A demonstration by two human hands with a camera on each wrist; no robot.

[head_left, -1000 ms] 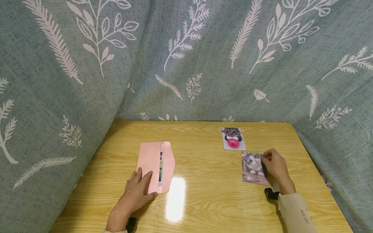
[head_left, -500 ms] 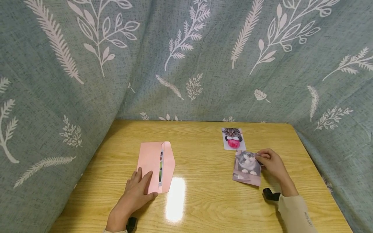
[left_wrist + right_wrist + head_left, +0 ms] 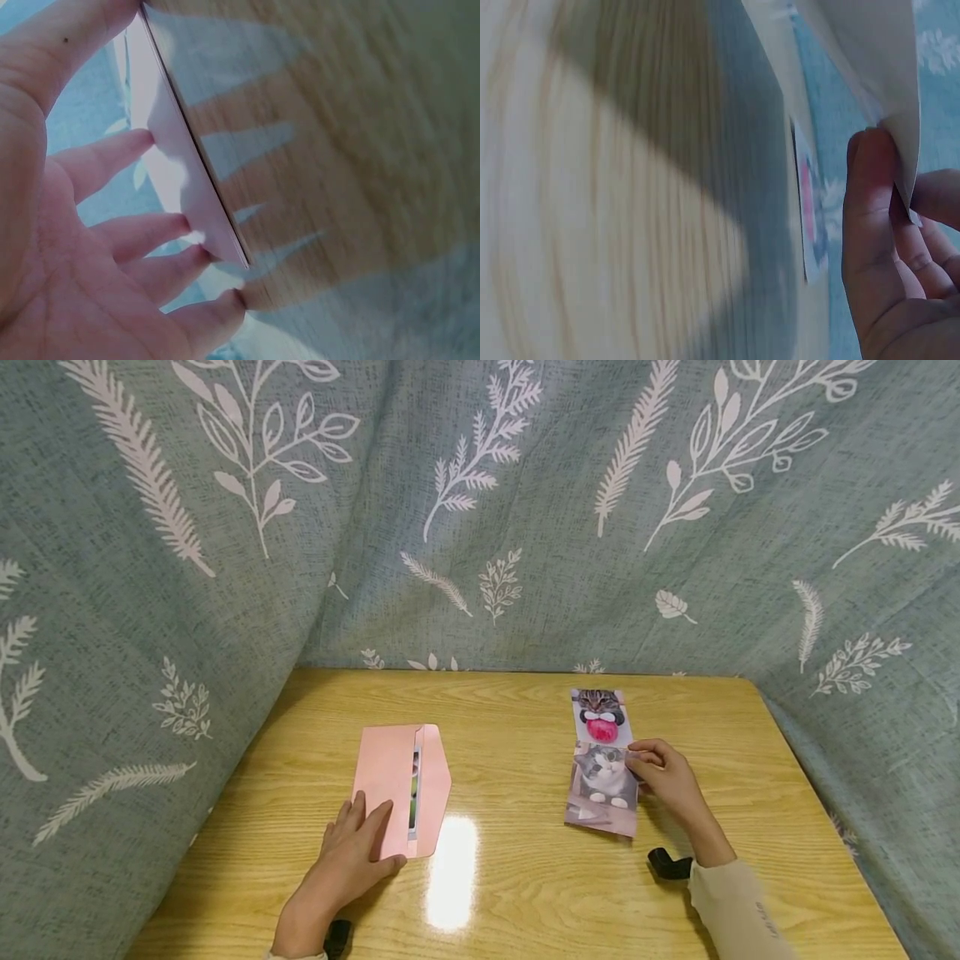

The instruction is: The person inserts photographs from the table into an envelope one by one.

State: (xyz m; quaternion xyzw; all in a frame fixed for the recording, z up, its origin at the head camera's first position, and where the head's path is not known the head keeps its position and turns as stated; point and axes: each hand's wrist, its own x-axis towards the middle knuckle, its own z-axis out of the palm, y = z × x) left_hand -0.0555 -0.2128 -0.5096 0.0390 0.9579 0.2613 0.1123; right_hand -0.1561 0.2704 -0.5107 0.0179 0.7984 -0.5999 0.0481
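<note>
A pink envelope (image 3: 382, 760) lies on the table at the left, its pointed flap spread to the right. A strip of a picture card (image 3: 414, 793) shows in its opening. On the envelope's near part rests my left hand (image 3: 341, 860), fingers spread and fairly straight; the left wrist view shows fingertips touching its edge. My right hand (image 3: 671, 789) pinches a photo card of a grey and white cat (image 3: 603, 789) by its right edge, between thumb and fingers. In the right wrist view the pale back of that card (image 3: 889, 75) is raised off the table.
Behind the held card, a second photo card with a tabby cat and a pink ball (image 3: 600, 714) lies on the wooden table (image 3: 502, 735). A patterned green curtain (image 3: 555, 568) hangs at the back and both sides. Glare marks the table right of my left hand.
My right hand has lifted the grey cat card and carried it left, to just in front of the tabby card. My left hand and the envelope have stayed put.
</note>
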